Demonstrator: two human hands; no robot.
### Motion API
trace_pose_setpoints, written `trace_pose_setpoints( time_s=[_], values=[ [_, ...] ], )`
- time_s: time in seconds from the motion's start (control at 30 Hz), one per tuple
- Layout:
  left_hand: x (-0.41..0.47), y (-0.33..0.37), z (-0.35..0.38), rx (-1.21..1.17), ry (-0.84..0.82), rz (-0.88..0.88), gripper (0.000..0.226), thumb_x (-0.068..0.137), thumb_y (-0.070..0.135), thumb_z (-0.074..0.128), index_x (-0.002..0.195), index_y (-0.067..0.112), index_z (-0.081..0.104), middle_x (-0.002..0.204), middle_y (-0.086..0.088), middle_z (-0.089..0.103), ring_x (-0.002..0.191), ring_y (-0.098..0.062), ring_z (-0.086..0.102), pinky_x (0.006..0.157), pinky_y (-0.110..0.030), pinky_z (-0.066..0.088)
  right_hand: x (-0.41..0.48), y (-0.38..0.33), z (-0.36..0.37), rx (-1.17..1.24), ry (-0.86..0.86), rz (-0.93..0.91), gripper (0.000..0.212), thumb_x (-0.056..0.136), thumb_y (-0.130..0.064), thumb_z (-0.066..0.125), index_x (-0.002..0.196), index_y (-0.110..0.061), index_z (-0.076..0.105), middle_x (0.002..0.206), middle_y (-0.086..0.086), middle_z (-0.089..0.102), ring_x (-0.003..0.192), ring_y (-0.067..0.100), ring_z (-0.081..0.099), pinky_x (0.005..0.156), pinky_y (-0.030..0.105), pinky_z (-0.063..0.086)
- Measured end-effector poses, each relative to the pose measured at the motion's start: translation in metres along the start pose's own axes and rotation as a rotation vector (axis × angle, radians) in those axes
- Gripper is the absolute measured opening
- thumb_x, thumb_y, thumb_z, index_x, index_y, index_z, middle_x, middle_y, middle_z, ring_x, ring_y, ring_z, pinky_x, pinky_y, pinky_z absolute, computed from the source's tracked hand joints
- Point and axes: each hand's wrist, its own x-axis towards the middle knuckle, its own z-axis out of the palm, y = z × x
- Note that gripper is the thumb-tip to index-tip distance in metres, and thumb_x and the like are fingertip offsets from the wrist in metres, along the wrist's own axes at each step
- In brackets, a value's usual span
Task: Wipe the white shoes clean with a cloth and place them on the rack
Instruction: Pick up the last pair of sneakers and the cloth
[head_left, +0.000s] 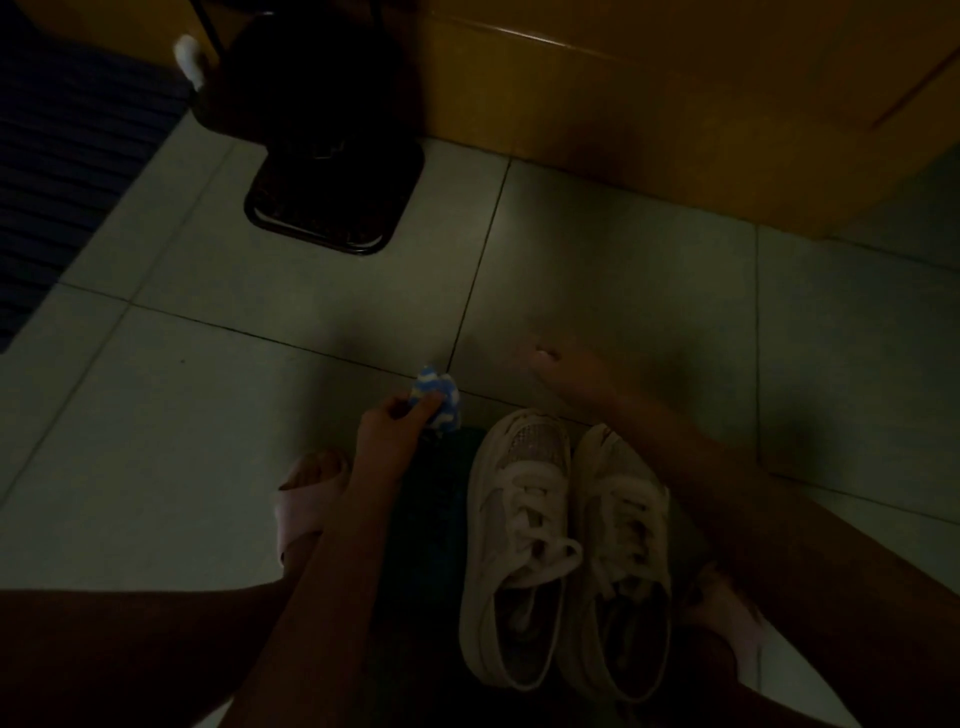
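Left hand (387, 426) pinches one bunched blue-and-white cloth (439, 397) just beyond the toe of the left white shoe (514, 545). Right hand (571, 376), blurred, reaches out with fingers straight and nothing in it, just past the toe of the right white shoe (623, 561). Two shoes stand side by side, touching, on the tiled floor (260, 291). Bare tiles stretch ahead to a yellow wall (675, 130), one dark stand (332, 171) and one ribbed blue mat (67, 156) at the left edge

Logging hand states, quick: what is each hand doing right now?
Left hand: grips the blue-and-white cloth.
Right hand: open, stretched out over the floor, holding nothing.
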Motion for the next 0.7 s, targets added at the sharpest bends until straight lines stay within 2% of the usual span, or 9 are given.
trace_pose_setpoints(
  time_s=[0.07,0.17,0.23,0.3,0.4,0.5,0.53,0.6,0.7],
  values=[
    [-0.002,0.002,0.0,0.01,0.001,0.007,0.015,0.085,0.025,0.066,0.077,0.014,0.062,0.069,-0.003,0.06,0.065,-0.014,0.058,0.06,-0.024,0.049,0.002,0.002,-0.001,0.041,0.005,0.026,0.043,0.091,-0.058,0.037,0.09,-0.023,0.063,0.08,-0.004,0.057,0.083,0.021,0.055,0.077,0.03,0.044],
    [0.0,0.001,-0.001,0.015,-0.007,-0.007,0.015,0.085,0.026,0.065,0.071,0.021,0.06,0.072,-0.004,0.062,0.074,-0.022,0.061,0.073,-0.032,0.051,0.003,0.0,-0.003,0.009,-0.034,0.03,0.057,0.091,-0.06,0.033,0.115,-0.016,0.06,0.102,0.0,0.06,0.095,0.022,0.057,0.087,0.035,0.045],
    [-0.002,0.002,-0.002,0.004,-0.018,0.007,0.013,0.085,0.025,0.065,0.072,0.022,0.061,0.073,-0.003,0.063,0.076,-0.022,0.061,0.076,-0.035,0.05,0.002,-0.001,-0.003,0.013,-0.044,0.009,0.053,0.092,-0.056,0.036,0.109,-0.014,0.063,0.105,0.002,0.062,0.095,0.021,0.057,0.088,0.035,0.045],
    [-0.003,0.003,0.0,-0.015,-0.022,0.012,0.012,0.085,0.024,0.065,0.074,0.02,0.062,0.074,-0.003,0.063,0.076,-0.021,0.061,0.077,-0.035,0.05,0.001,-0.003,-0.001,-0.034,-0.041,-0.018,0.04,0.094,-0.044,0.043,0.091,-0.011,0.065,0.089,0.004,0.061,0.085,0.021,0.057,0.082,0.036,0.045],
    [-0.005,0.005,0.002,-0.013,-0.024,0.011,0.011,0.085,0.021,0.065,0.077,0.015,0.061,0.072,-0.003,0.061,0.072,-0.019,0.059,0.071,-0.031,0.048,0.001,-0.007,0.006,-0.079,-0.071,-0.013,0.028,0.094,-0.035,0.049,0.083,-0.013,0.061,0.083,0.0,0.055,0.081,0.016,0.054,0.08,0.034,0.043],
    [-0.006,0.006,0.002,-0.009,-0.008,0.018,0.011,0.085,0.021,0.065,0.083,0.01,0.062,0.073,-0.004,0.061,0.076,-0.021,0.06,0.069,-0.028,0.049,0.005,-0.01,0.015,-0.204,-0.151,-0.015,0.036,0.092,-0.041,0.05,0.102,-0.009,0.063,0.102,0.003,0.058,0.098,0.02,0.055,0.089,0.036,0.044],
    [-0.006,0.006,0.002,-0.002,-0.008,0.021,0.013,0.086,0.021,0.064,0.087,0.008,0.063,0.072,-0.004,0.061,0.072,-0.019,0.06,0.063,-0.021,0.05,0.011,-0.007,0.019,-0.237,-0.137,-0.022,0.038,0.091,-0.044,0.051,0.099,-0.009,0.064,0.1,0.006,0.06,0.098,0.023,0.056,0.086,0.037,0.045],
    [-0.007,0.006,0.002,-0.006,-0.005,0.017,0.015,0.087,0.02,0.063,0.092,0.006,0.063,0.07,-0.002,0.06,0.065,-0.012,0.057,0.048,-0.009,0.046,0.017,-0.003,0.022,-0.256,-0.083,-0.044,0.033,0.089,-0.046,0.052,0.072,-0.018,0.058,0.078,0.002,0.056,0.083,0.021,0.056,0.072,0.031,0.044],
    [-0.005,0.005,0.002,-0.023,0.002,0.012,0.021,0.085,0.022,0.065,0.096,0.004,0.064,0.073,-0.005,0.062,0.068,-0.016,0.059,0.061,-0.02,0.049,0.018,0.0,0.022,-0.214,-0.086,-0.024,0.033,0.09,-0.042,0.051,0.064,-0.022,0.054,0.068,-0.006,0.047,0.072,0.018,0.052,0.066,0.026,0.04]
  ],
)
